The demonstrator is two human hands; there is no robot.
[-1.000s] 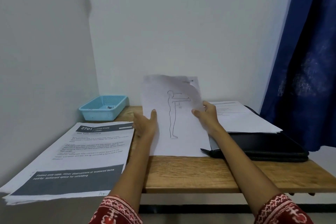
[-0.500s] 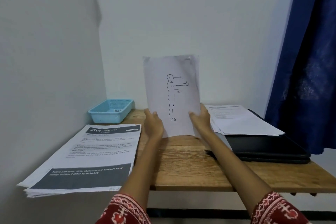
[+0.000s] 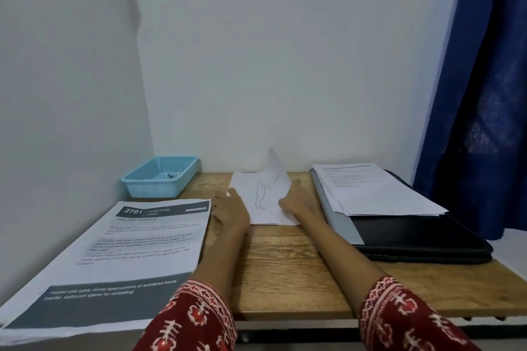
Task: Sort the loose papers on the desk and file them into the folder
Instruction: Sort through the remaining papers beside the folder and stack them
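Now both hands (image 3: 232, 209) (image 3: 299, 202) flatten thin drawing sheet (image 3: 261, 208) — corner curled.

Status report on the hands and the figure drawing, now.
Left hand open, resting at drawing sheet left edge. Right hand on its right edge, far corner curled up. Folder shut under paper stack.

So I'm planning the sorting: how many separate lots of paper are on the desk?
3: a printed stack at the left, the figure drawing at the middle between both hands, and a stack on the black folder. Sheets underneath are hidden.
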